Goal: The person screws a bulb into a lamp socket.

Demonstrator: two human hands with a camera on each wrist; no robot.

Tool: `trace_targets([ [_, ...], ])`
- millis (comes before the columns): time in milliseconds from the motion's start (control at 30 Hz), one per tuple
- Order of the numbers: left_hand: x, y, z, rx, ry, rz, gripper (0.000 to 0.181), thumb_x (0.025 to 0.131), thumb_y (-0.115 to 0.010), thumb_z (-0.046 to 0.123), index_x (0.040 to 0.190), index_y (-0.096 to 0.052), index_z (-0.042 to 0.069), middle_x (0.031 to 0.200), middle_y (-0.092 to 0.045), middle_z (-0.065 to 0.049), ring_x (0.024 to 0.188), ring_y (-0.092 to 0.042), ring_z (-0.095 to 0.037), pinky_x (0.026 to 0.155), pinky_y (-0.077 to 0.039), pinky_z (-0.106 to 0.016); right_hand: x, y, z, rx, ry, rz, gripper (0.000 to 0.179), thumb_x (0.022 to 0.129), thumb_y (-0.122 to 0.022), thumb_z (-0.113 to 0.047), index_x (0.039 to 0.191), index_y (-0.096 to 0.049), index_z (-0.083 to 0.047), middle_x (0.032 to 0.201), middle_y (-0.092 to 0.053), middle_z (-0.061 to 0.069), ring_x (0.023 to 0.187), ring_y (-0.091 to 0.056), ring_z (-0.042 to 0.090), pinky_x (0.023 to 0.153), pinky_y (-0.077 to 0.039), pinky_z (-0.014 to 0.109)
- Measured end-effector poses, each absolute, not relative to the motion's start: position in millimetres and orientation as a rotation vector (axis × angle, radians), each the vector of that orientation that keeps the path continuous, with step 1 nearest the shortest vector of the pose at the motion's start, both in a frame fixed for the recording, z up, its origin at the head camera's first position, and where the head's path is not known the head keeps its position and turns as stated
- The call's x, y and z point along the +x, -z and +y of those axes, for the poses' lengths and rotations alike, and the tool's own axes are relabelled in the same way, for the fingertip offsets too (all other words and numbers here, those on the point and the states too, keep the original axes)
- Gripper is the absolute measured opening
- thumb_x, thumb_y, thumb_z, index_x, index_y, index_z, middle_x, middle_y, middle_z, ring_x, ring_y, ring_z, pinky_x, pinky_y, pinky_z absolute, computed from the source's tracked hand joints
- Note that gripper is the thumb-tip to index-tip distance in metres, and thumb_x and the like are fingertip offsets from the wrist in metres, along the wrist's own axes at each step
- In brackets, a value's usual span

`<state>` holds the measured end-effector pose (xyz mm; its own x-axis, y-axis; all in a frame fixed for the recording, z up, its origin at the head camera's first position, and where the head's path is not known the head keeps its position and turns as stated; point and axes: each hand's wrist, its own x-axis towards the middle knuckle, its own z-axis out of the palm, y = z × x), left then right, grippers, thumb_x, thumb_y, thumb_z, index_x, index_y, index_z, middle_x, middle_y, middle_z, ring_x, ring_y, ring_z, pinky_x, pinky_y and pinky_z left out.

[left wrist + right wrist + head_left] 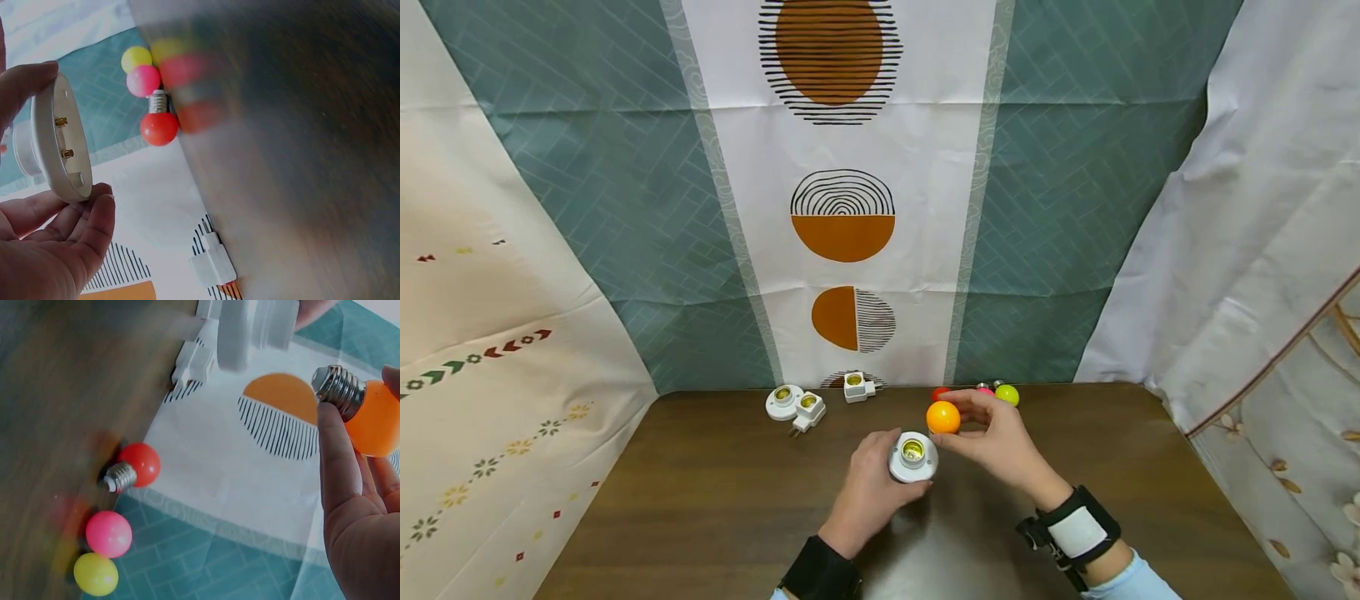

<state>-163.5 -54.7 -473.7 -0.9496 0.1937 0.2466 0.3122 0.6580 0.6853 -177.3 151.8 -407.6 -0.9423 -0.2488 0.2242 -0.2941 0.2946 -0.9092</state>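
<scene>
My left hand (pixel 874 482) grips a round white lamp holder (pixel 913 468) by its rim, its socket facing up toward the head camera. In the left wrist view the underside of that lamp holder (pixel 74 140) shows two brass terminals, with thumb and fingers on opposite edges. Close beside it, my right hand (pixel 992 433) holds an orange light bulb (pixel 943 417) between thumb and fingers. The right wrist view shows the metal screw base of the orange bulb (pixel 375 422) bare, a fingertip right at it and the base pointing toward the lamp holder (pixel 240 331).
At the table's back edge lie red (pixel 160 129), pink (pixel 144 80) and yellow-green (pixel 1007 395) bulbs. Back left on the brown table (pixel 737 508) are another round lamp holder (pixel 781 403) and two white plug-in sockets, one (pixel 808 412) beside it and one (pixel 855 387) farther right. Patterned cloth hangs behind.
</scene>
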Motion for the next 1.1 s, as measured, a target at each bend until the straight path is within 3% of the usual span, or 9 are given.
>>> trace_targets([
  [167, -162, 472, -54, -0.425, 1.148, -2.728, 0.074, 0.064, -0.083, 0.043, 0.124, -0.056, 0.009, 0.113, -0.057, -0.002, 0.098, -0.054, -0.013, 0.085, -0.05, -0.034, -167, 395, 139, 0.541, -1.839, -2.511, 0.05, 0.072, -0.08, -0.011, 0.118, -0.06, -0.012, 0.118, -0.061, 0.008, 0.095, -0.064, 0.028, 0.079, -0.055, 0.029],
  [333, -161, 469, -53, -0.41, 1.139, -2.749, 0.07, 0.065, -0.082, 0.042, 0.124, -0.057, 0.012, 0.113, -0.057, 0.001, 0.097, -0.053, -0.012, 0.085, -0.05, -0.032, -160, 387, 130, 0.615, -1.798, -2.544, 0.049, 0.072, -0.079, -0.006, 0.117, -0.061, -0.012, 0.118, -0.062, 0.008, 0.101, -0.063, 0.027, 0.081, -0.054, 0.035],
  [600, -156, 470, -52, -0.435, 1.174, -2.723, 0.065, 0.066, -0.082, 0.039, 0.122, -0.058, 0.018, 0.111, -0.057, 0.005, 0.097, -0.052, -0.011, 0.084, -0.05, -0.031, -156, 394, 123, 0.673, -1.708, -2.564, 0.05, 0.072, -0.078, -0.005, 0.118, -0.061, -0.012, 0.118, -0.062, 0.009, 0.102, -0.062, 0.025, 0.082, -0.054, 0.041],
  [1100, -161, 475, -52, -0.445, 1.168, -2.671, 0.065, 0.065, -0.082, 0.04, 0.122, -0.059, 0.017, 0.112, -0.059, 0.006, 0.098, -0.054, -0.011, 0.083, -0.051, -0.03, -158, 397, 120, 0.678, -1.664, -2.57, 0.047, 0.072, -0.078, -0.005, 0.116, -0.062, -0.007, 0.112, -0.064, 0.009, 0.097, -0.065, 0.023, 0.083, -0.054, 0.037],
])
